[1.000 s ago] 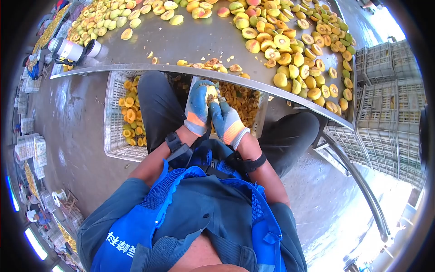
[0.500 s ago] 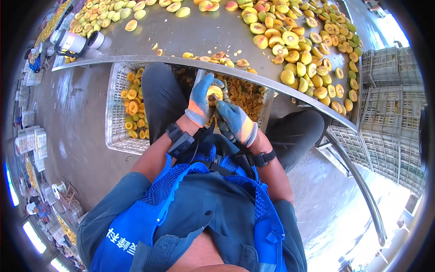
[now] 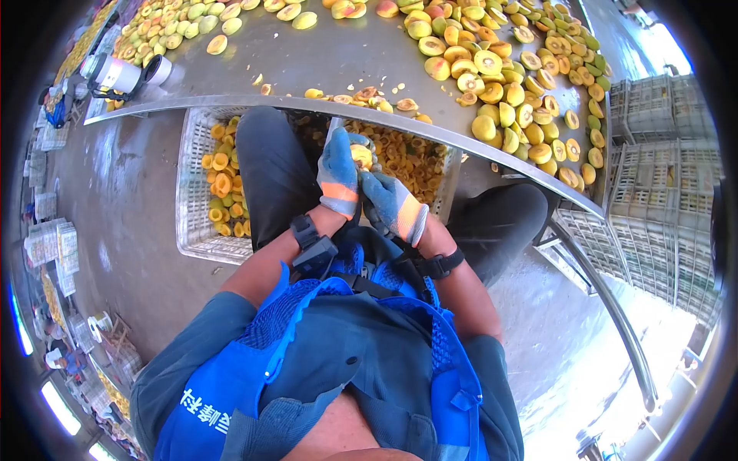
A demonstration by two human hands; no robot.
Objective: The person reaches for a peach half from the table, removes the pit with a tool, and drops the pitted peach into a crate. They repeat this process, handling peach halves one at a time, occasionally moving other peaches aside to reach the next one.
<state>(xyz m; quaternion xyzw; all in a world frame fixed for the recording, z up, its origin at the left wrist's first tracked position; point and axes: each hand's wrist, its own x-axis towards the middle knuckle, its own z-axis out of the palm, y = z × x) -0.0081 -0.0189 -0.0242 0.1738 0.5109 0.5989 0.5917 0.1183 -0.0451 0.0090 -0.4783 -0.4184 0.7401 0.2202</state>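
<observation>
My left hand (image 3: 337, 175), in a blue and orange work glove, is closed round a yellow peach half (image 3: 361, 157) just beyond the table's front edge, above my lap. Close against it, my right hand (image 3: 393, 203) wears a matching glove, its fingers curled in below the fruit. Whatever those right fingers grip is hidden by the gloves. Under the hands and the table edge, a crate holds many hollowed peach halves (image 3: 411, 165). Another white crate (image 3: 181, 207) with yellow halves stands beside my left leg.
A metal table (image 3: 346, 65) spans the front, heaped with cut peaches (image 3: 511, 92) at right and greener ones (image 3: 181, 27) at left. Scraps lie along its edge. A white cylindrical container (image 3: 115, 73) stands at its left corner. Stacked crates (image 3: 661, 192) rise at right, beside a curved metal bar (image 3: 615, 323).
Both hands have shifted slightly left and turned a little, still together round the peach half. The whole view has moved slightly.
</observation>
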